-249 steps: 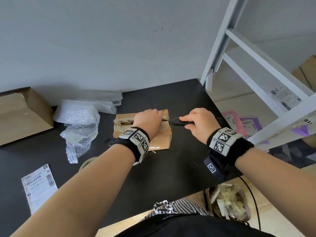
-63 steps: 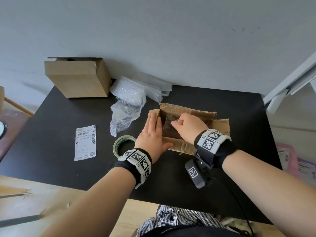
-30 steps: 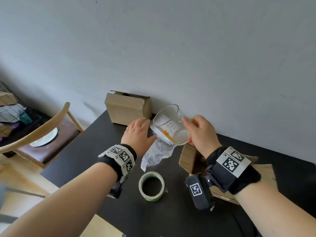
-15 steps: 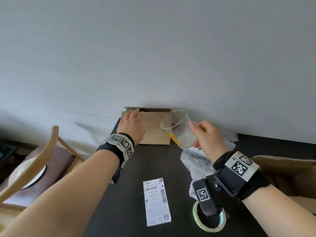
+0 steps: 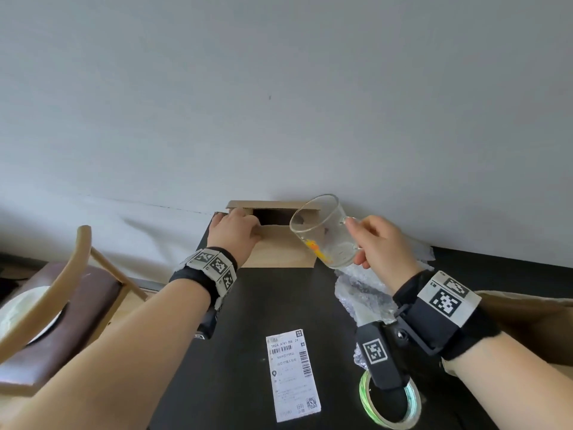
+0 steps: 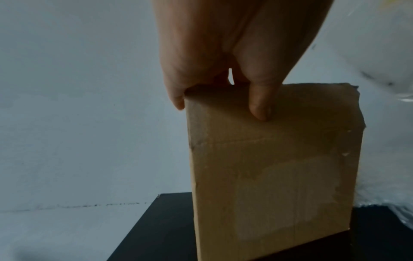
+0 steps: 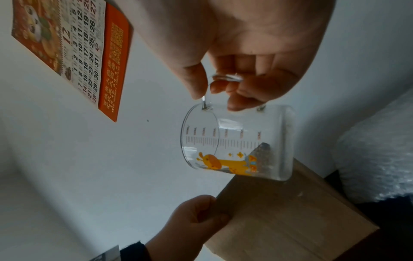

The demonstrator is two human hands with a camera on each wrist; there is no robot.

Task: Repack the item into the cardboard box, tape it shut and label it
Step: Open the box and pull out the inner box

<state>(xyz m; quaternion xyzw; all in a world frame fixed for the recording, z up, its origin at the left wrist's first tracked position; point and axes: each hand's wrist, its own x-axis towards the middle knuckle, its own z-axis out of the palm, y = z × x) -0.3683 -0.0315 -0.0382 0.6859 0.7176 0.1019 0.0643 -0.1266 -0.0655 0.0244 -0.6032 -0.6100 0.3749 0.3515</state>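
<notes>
A small cardboard box [image 5: 279, 249] stands at the back of the black table [image 5: 248, 305] against the wall, its top open. My left hand [image 5: 242, 226] grips the box's upper left edge, thumb [image 6: 260, 106] on the front face of the box [image 6: 268, 167] and fingers over the rim. My right hand [image 5: 361, 240] holds a clear glass measuring mug [image 5: 322, 234] by its handle, tilted, mouth toward the box opening and just right of it. In the right wrist view the mug [image 7: 236, 141] shows an orange giraffe print and hangs above the box [image 7: 290, 211].
A white shipping label [image 5: 293, 375] lies on the table near me. A tape roll [image 5: 390, 408] sits under my right wrist, bubble wrap [image 5: 366, 293] beside it. Another cardboard box [image 5: 527, 321] stands at the right. A wooden chair [image 5: 62, 274] with a plate [image 5: 18, 318] is at the left.
My left hand has curled over the box's top edge and now grips it. My right hand has carried the mug up closer to the box opening.
</notes>
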